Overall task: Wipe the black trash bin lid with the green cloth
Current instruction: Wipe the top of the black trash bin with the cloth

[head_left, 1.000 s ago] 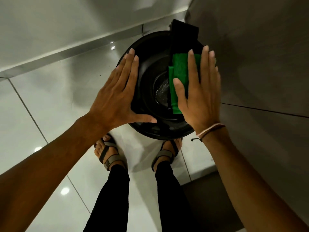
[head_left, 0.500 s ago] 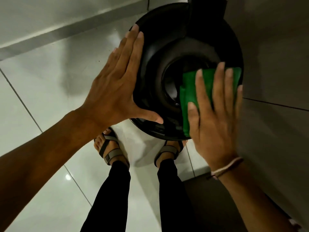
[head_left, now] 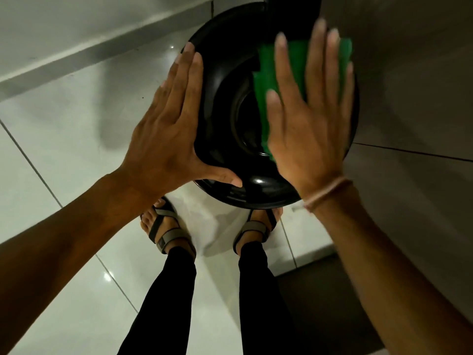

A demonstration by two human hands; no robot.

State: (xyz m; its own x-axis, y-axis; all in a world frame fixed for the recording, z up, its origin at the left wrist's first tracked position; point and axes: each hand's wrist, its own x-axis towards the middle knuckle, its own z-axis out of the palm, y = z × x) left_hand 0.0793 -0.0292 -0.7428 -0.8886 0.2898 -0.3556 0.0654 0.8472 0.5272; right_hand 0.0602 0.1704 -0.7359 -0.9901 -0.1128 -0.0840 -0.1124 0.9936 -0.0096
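Note:
The round black trash bin lid [head_left: 222, 103] sits below me, glossy, with a sunken middle and a black block [head_left: 291, 16] at its far edge. My left hand [head_left: 166, 134] lies flat on the lid's left rim, its thumb stretched along the near edge, and steadies it. My right hand [head_left: 304, 129] presses the green cloth [head_left: 266, 73] flat against the right half of the lid with fingers straight. The right hand is slightly blurred. It hides most of the cloth, which shows only to the left of the fingers and between them.
My feet in strapped sandals [head_left: 166, 226] stand on glossy white floor tiles [head_left: 76, 155] just in front of the bin. A grey wall [head_left: 414, 98] rises close to the lid's right side. A pale wall with a skirting [head_left: 76, 60] runs along the far left.
My right hand has slid the green cloth from the lid's near right part toward its far edge. My left hand has stayed on the left rim.

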